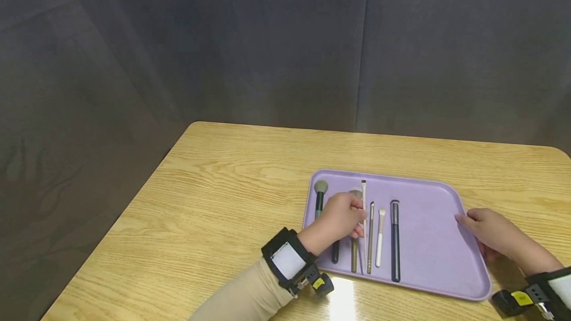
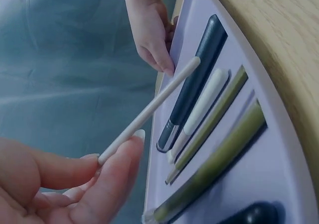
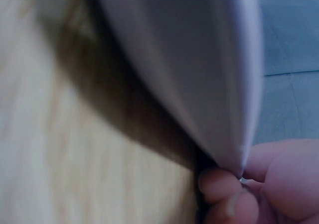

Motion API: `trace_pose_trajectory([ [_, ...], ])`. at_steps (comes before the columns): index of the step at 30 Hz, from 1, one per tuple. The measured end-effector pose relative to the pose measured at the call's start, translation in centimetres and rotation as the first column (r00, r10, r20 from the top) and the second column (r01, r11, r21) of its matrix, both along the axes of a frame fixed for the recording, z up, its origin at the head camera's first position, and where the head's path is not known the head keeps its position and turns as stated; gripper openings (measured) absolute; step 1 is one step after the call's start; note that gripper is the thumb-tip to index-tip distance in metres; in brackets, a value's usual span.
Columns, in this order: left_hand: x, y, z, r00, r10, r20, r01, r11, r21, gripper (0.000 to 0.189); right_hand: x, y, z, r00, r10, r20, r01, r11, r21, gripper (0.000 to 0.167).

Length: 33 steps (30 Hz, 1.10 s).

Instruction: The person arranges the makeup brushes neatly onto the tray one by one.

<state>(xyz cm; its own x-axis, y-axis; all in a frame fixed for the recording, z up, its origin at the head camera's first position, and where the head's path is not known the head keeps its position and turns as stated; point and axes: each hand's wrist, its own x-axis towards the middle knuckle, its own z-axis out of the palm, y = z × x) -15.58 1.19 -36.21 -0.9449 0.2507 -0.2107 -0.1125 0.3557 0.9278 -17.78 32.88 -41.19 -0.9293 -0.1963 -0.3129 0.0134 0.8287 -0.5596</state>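
Observation:
My left hand [image 1: 341,218] pinches a thin pale makeup brush [image 1: 364,194] with a short dark tip between thumb and fingers. In the left wrist view its handle [image 2: 149,109] slants up over the purple tray [image 1: 434,241]. Beneath and left of that hand lie a fluffy brush with a dark handle [image 1: 320,188] and a thick olive-handled brush [image 1: 354,260], both partly hidden. Just right are a slim olive brush [image 1: 371,239], a small white brush [image 1: 379,250] and a large black brush [image 1: 395,246]. My right hand [image 1: 495,234] grips the tray's right rim, thumb on top and fingers below.
The tray rests on a light wooden table [image 1: 192,202]. In the right wrist view, the tray's side [image 3: 199,74] rises over the wood, casting a shadow. A dark grey cloth [image 1: 267,48] hangs behind the table's far edge.

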Motion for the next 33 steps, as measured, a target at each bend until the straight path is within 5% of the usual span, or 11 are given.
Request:
trace_pose_trajectory([
  [33,-0.6,3.8,0.8,0.998,-0.044,0.049,0.046,0.997,-0.058,0.009,0.0,0.0,0.1,1.000,-0.011,0.016,0.011,1.000,-0.002,0.031],
])
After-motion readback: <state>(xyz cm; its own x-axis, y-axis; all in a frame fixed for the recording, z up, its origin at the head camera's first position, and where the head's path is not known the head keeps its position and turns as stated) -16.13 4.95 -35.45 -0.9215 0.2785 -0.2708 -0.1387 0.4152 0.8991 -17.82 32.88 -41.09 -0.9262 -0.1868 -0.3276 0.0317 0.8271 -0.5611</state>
